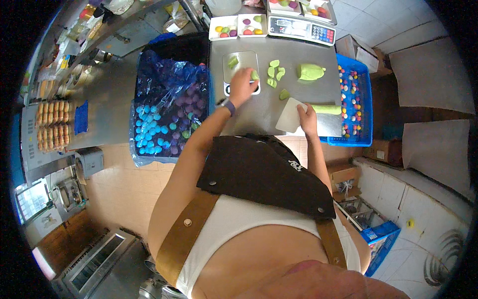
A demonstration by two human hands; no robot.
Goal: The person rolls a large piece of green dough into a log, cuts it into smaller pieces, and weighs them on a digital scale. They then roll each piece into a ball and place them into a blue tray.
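My left hand (242, 88), with a dark band at the wrist, reaches over a small kitchen scale (240, 59). Its fingertips hold a small green dough piece (254, 75), and another green dough piece (233, 62) lies on the scale's plate. My right hand (308, 119) grips a pale flat dough scraper (290, 116) above the steel table (254, 117). Beside that hand lies a long green dough strip (328, 109). Between the scale and a thick green dough lump (311, 71) are several cut dough pieces (274, 73). One more cut piece (284, 94) sits just above the scraper.
Left of the table, a plastic-lined crate (173, 97) holds many blue and purple balls. A blue crate (368, 101) with coloured balls stands at the right. Along the back are white trays (223, 34) of coloured balls and a larger digital scale (300, 30).
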